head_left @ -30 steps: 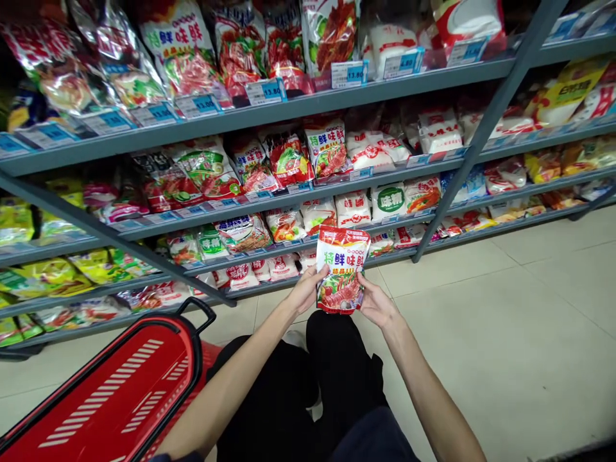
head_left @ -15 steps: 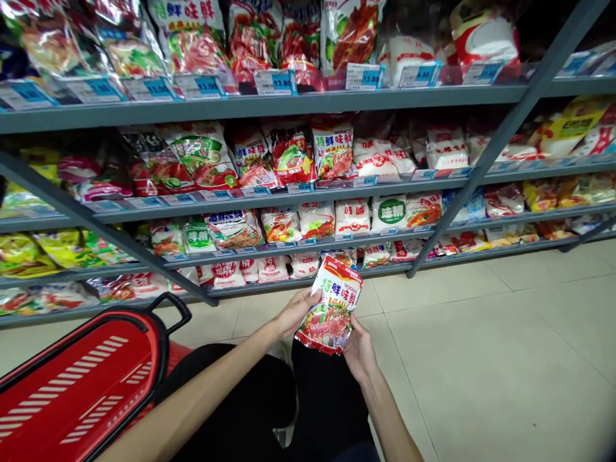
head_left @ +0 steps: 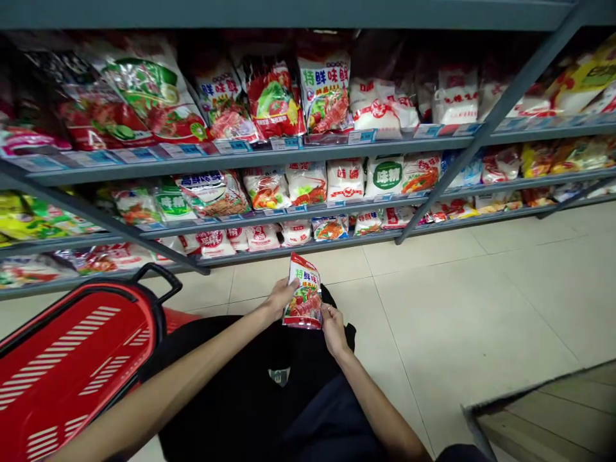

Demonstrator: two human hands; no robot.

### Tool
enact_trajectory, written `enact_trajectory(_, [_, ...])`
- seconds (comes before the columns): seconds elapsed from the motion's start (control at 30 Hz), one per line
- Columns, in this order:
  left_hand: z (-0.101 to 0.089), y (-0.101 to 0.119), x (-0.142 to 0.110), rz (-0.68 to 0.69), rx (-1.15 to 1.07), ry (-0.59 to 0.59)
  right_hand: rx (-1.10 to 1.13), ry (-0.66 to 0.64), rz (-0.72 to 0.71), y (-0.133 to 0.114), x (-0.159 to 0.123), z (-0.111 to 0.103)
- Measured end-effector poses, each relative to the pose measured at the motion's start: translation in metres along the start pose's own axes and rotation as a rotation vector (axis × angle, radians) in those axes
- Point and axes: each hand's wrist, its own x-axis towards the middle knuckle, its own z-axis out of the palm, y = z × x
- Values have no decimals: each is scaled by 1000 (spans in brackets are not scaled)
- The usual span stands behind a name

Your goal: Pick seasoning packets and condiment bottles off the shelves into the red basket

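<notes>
Fingers (head_left: 282, 296) of both hands pinch one seasoning packet (head_left: 303, 299), held low over the lap in front of the grey shelves (head_left: 298, 154); red basket (head_left: 77, 366) sits to the left; left hand (head_left: 278, 301) on its left edge, right hand (head_left: 333, 328) at the bottom corner; best gripped by the edges so the label stays readable
</notes>
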Motion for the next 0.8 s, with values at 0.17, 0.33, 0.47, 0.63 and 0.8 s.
enact_trajectory(0.17, [3,-6,-1,121,-64,-147,90,10,-6,-3,9,-3])
enact_trajectory(0.33, [21,-7,-2,226,-70,-270,40,53,-133,1,8,-10])
enact_trajectory(0.47, [35,-3,7,210,66,-238,57,85,-138,0,14,-19])
enact_trajectory(0.63, [43,-3,1,218,176,-204,-41,127,-177,0,23,-26])
enact_trajectory(0.8, [50,9,-13,417,676,-134,-85,96,-146,3,41,-38])
